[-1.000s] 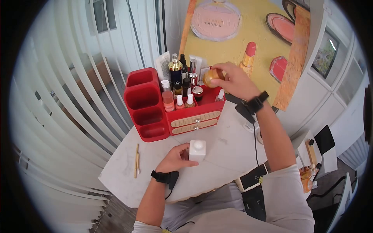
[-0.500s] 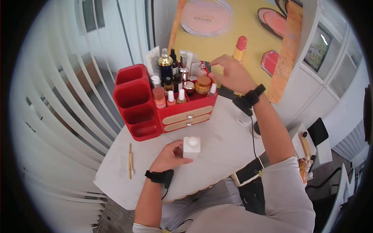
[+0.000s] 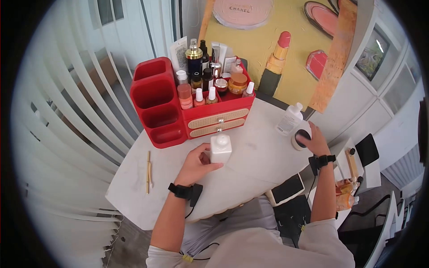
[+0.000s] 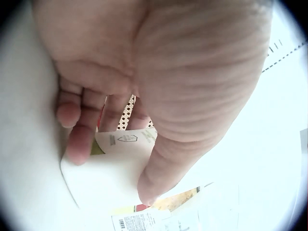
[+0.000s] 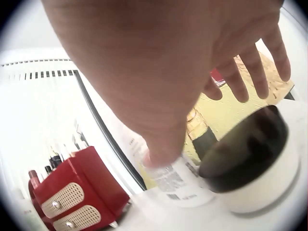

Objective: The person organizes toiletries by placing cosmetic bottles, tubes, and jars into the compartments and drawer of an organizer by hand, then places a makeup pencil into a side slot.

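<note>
Near the middle of the head view the left hand (image 3: 195, 166) grips a white square bottle (image 3: 220, 149) that stands upright on the white bench (image 3: 250, 174), just in front of the drawers of a red organizer (image 3: 165, 107); the left wrist view shows the fingers (image 4: 79, 139) on one side of the bottle and the thumb on the other, curled round it. At the right edge of the bench the right hand (image 3: 315, 143) hangs over a white jar with a black lid (image 3: 302, 138), fingers spread and loosely bent; from the right wrist view they hover just above the lid (image 5: 245, 154), and I cannot tell whether they touch it. A white pump bottle (image 3: 289, 119) with a printed label stands just beside the jar, toward the upper left of it. The organizer, in the upper middle of the frame, holds many small bottles and an amber jar (image 3: 237, 84) in its top compartments. A thin wooden stick (image 3: 148, 172) lies on the bench at the lower left, well apart from both hands.
</note>
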The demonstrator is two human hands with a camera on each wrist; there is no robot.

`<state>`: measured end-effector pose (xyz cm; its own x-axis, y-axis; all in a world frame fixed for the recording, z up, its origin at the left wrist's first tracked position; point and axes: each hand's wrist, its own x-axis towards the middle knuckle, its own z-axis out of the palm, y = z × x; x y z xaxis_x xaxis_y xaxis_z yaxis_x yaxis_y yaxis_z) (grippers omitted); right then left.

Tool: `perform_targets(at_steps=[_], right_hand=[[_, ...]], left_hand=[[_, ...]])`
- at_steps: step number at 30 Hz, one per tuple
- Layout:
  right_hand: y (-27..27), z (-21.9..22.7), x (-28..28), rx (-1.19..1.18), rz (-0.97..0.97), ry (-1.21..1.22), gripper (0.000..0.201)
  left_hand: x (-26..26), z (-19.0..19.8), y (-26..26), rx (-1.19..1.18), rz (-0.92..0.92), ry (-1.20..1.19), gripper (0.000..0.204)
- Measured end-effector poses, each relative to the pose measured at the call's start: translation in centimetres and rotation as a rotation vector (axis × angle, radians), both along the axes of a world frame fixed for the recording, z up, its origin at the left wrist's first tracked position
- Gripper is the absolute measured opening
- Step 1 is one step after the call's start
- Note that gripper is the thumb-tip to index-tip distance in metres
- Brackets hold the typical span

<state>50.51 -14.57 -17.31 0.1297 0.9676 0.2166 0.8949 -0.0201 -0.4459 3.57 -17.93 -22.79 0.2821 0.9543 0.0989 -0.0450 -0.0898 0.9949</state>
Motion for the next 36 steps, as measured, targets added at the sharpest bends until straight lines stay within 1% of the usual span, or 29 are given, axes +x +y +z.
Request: perform_targets(at_steps=[2,5,7,8,9,11,12,14,15,17,18,19,21,22,24,25,27,28,29,31,32,33,35,36], right_hand=[[-0.5,-1.0,-0.2,-0.114,0.032,-0.004,0.092],[-1.7,-1.7,-3.9,-0.043,0.057,-0.009,0.094],[-2.6,-2.5,-6.7,0.044,0.111,-0.011,0.091],[-3.0,-2.9,-8.2,0.055,0.126,-0.02,0.09],[-3.5,-3.2,-9.4,0.074,0.187,-0.012,0.093],[-4.6,-3.0,-12.4,0.05,0.245,0.061,0.095],[-5.0,-3.3,-13.9,0.051,0.244,0.069,0.095],[-5.6,-3.6,-16.4,0.13,0.329,0.085,0.096],[-5.6,-3.4,-17.2,0.134,0.324,0.09,0.096],[-5.4,-2.7,-18.1,0.142,0.474,0.366,0.092],[-5.2,-2.3,-18.2,0.163,0.41,0.484,0.087],[-4.8,-1.5,-17.8,0.17,0.399,0.483,0.087],[-3.4,0.7,-16.2,0.566,0.168,0.234,0.084],[-2.2,1.7,-15.4,0.563,0.16,0.225,0.084],[0.6,3.1,-14.1,0.737,-0.03,0.168,0.083],[1.6,3.0,-13.7,0.739,-0.031,0.168,0.083],[3.8,2.2,-13.0,0.475,0.015,0.207,0.083],[4.4,1.6,-12.9,0.474,0.021,0.189,0.074],[4.7,1.4,-12.5,0.479,0.036,0.188,0.074],[5.1,1.0,-12.0,0.452,0.188,0.229,0.066],[4.2,1.8,-12.4,0.316,0.242,0.379,0.058],[3.2,2.7,-12.9,0.312,0.25,0.372,0.058],[1.6,4.2,-14.0,0.039,0.341,0.473,0.059],[0.9,4.6,-14.7,0.031,0.349,0.353,0.06]], left_hand=[[0.0,0.1,-0.2,-0.007,-0.002,-0.014,0.053],[-0.1,-0.1,0.0,0.005,0.001,-0.02,0.053],[-0.2,-0.3,0.0,0.016,0.012,-0.004,0.053],[-0.2,-0.3,-0.1,0.025,0.011,-0.01,0.054],[-0.2,-0.2,0.0,0.034,0.006,-0.015,0.054],[-0.1,0.0,-0.1,0.03,0.01,-0.01,0.054],[-0.2,0.2,-0.2,0.024,0.012,-0.012,0.054],[-0.2,0.5,-0.3,0.018,0.009,0.001,0.054],[-0.2,0.6,-0.3,0.012,0.006,0.005,0.054],[-0.2,0.5,-0.3,0.016,0.0,-0.008,0.054],[-0.2,0.5,-0.2,0.018,-0.004,-0.024,0.054],[-0.2,0.6,-0.2,0.021,-0.016,-0.023,0.054],[-0.3,0.7,-0.3,0.005,0.003,0.021,0.054],[-0.3,0.6,-0.2,0.001,-0.007,0.014,0.054],[-0.4,0.4,-0.1,-0.003,-0.015,0.034,0.055],[-0.4,0.4,-0.1,0.0,-0.015,0.034,0.055],[-0.3,0.4,-0.2,-0.009,-0.009,-0.005,0.054],[-0.4,0.2,-0.2,-0.003,0.0,-0.006,0.054],[-0.4,0.0,-0.1,0.013,-0.005,0.005,0.054],[-0.5,-0.5,0.1,0.028,0.009,0.001,0.053],[-0.6,-0.8,0.2,0.033,0.011,0.012,0.053],[-0.5,-0.8,0.2,0.037,0.008,0.024,0.053],[-0.5,-0.2,0.0,0.038,0.018,0.035,0.052],[-0.4,0.0,-0.1,0.037,0.02,0.056,0.052]])
